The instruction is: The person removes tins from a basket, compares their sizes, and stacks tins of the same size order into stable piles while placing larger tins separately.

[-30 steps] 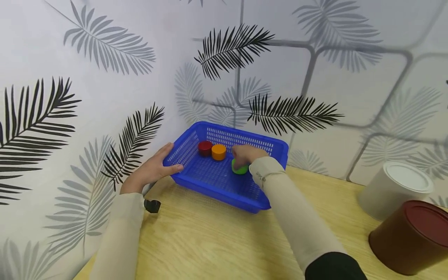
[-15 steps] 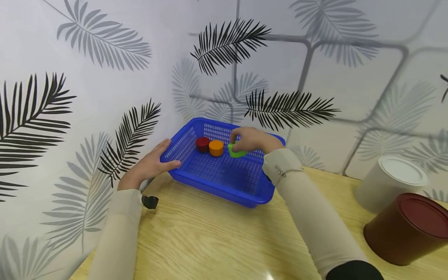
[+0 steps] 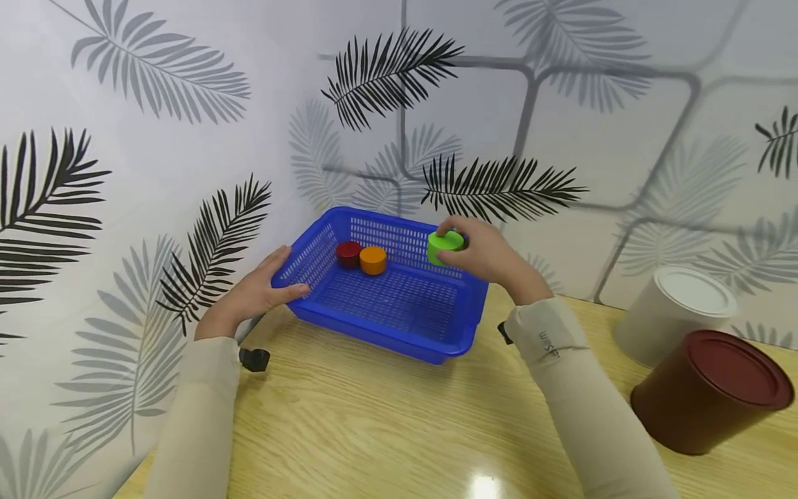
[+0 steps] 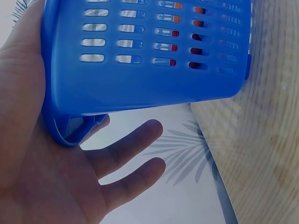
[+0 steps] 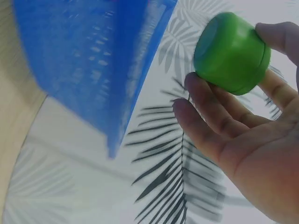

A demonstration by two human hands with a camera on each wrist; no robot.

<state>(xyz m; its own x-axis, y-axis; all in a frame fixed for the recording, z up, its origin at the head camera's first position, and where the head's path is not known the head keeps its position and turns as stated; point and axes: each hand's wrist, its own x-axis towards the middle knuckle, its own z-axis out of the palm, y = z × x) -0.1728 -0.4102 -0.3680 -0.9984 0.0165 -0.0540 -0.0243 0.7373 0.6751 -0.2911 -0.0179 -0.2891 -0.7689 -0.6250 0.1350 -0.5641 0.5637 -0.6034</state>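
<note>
My right hand (image 3: pixel 486 255) pinches a small green round cylinder (image 3: pixel 444 248) between thumb and fingers. The cylinder is lifted near the far right corner of the blue basket (image 3: pixel 374 335). From the right wrist camera, this green cylinder (image 5: pixel 233 53) appears raised beside the basket's wall, its rounded side toward the camera. Over at the basket's left end, my left hand (image 3: pixel 246 298) rests against the rim with fingers stretched out. In the left wrist view, the basket rim (image 4: pixel 53 93) lies against the palm. A red cylinder (image 3: pixel 349 254) and an orange cylinder (image 3: pixel 373 260) sit inside the basket.
A white lidded can (image 3: pixel 676 315) and a dark red lidded can (image 3: pixel 711 391) stand at the right on the wooden table (image 3: pixel 374 416). Behind the basket rises a wall (image 3: pixel 561 138) with a leaf pattern.
My right hand has lifted the green cylinder from the basket's floor and moved it right, toward the far right rim. The left hand has stayed at the basket's left end.
</note>
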